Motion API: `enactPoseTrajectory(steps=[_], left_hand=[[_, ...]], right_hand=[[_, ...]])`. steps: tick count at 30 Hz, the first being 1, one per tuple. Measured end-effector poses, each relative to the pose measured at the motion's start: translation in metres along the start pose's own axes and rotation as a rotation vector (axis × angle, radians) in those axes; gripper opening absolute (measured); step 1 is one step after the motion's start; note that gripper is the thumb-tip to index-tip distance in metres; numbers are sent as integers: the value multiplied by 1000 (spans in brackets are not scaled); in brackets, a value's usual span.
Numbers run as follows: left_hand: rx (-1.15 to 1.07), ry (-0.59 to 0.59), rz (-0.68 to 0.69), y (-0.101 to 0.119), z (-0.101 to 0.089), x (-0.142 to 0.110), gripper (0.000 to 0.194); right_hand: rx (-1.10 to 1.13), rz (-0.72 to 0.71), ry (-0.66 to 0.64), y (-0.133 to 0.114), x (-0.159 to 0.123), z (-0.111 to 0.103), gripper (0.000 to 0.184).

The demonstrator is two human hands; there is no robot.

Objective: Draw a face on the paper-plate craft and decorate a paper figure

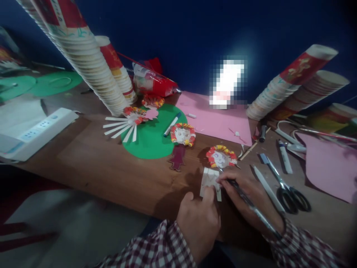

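A small white piece of paper [208, 181] with faint drawn lines lies near the table's front edge. My left hand [198, 219] has its fingers curled, and a fingertip presses the lower part of this paper against the table. In my right hand [248, 197] is a slim dark pen [252, 206], closed in the fingers, its tip at the paper's upper right. Just beyond the paper lies a paper-cup face [221, 158] with a red and yellow folded rim. A similar cup face [182, 134] sits to the left, above a maroon paper cutout [177, 158].
Scissors [288, 191], a white blade-like strip [267, 188] and a marker [285, 156] lie to the right. Tall paper-cup stacks stand at left [92, 63] and right [290, 83]. Behind are a green paper circle [150, 143] and pink sheet [223, 124]. A power strip [39, 132] lies left.
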State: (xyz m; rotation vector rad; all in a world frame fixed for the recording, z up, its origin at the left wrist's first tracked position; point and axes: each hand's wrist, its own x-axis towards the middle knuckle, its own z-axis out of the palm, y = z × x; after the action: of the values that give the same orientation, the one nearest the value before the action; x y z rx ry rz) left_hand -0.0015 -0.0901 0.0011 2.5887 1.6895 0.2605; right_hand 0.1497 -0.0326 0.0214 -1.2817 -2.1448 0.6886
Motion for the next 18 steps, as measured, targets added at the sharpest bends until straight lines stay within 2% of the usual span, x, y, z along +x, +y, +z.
enactPoseTrajectory(steps=[4,8,11,13,16,18], left_hand=[[7,-72,41,-4,-6,4,16],[32,-66,62,-5,-6,6,18],[90,-72,60,-4,-9,8,20],[124,-118,68,-5,-14,10,21],[136,-216,153,-9,-24,14,19],[134,-238,196,-15,-30,17,17]], right_hand=[[-152,-160,-13,2,-22,-1,28],[-197,-257,65,9,-34,6,32],[-212,-239,47,11,-30,9,34],[-241,-205,31,11,-26,9,32],[-271,-143,45,11,-22,10,27],[-276,-120,57,12,-22,11,25]])
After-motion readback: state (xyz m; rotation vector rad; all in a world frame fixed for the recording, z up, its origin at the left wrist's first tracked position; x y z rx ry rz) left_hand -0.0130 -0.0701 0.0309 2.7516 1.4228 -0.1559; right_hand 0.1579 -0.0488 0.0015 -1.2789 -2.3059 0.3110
